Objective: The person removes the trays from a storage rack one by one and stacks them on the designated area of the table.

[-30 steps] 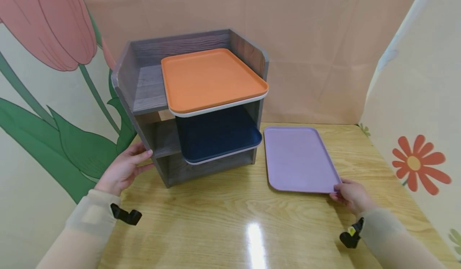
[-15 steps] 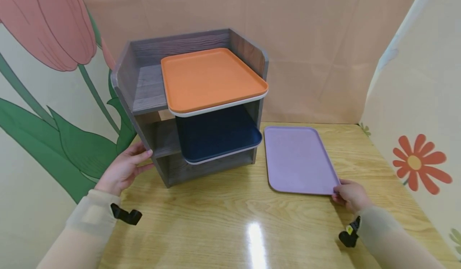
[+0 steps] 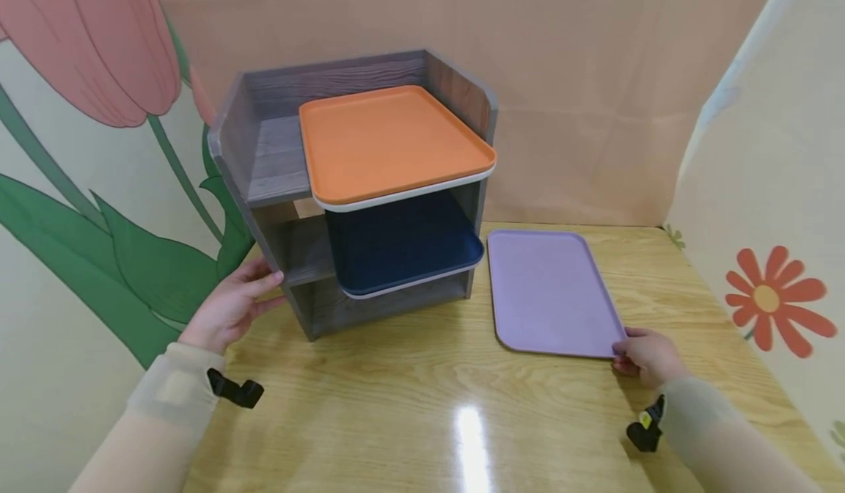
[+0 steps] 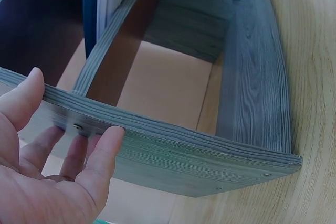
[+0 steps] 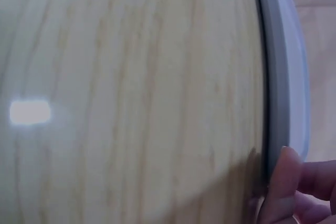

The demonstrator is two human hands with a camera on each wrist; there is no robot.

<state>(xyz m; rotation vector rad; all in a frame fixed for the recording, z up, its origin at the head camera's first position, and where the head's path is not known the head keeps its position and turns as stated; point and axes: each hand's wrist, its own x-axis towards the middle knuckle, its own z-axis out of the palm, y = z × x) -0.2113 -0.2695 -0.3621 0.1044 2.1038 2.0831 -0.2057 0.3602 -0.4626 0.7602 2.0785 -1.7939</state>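
Note:
A grey wooden shelf unit (image 3: pixel 271 159) stands on the table, turned a little. At its left side panel, my left hand (image 3: pixel 238 302) has the thumb over the front edge and the fingers bent against the outer face, seen closely in the left wrist view. A purple tray (image 3: pixel 554 291) lies to the right of the shelf. My right hand (image 3: pixel 650 357) pinches the tray's near right corner, thumb on top and fingers below. The right wrist view shows the thumb on the tray's rim (image 5: pixel 286 77). An orange tray (image 3: pixel 399 144) sits on the shelf's top tier.
Beneath the orange tray shows a white rim (image 3: pixel 405 194). A dark blue tray (image 3: pixel 409 247) rests on the middle tier and juts out in front. The wooden table (image 3: pixel 389 405) meets a peach backdrop (image 3: pixel 594 111) behind, with painted flower walls at both sides.
The purple tray's near edge has shifted very slightly toward me with my right hand. My left hand stays at the shelf's panel. The head view has moved a little.

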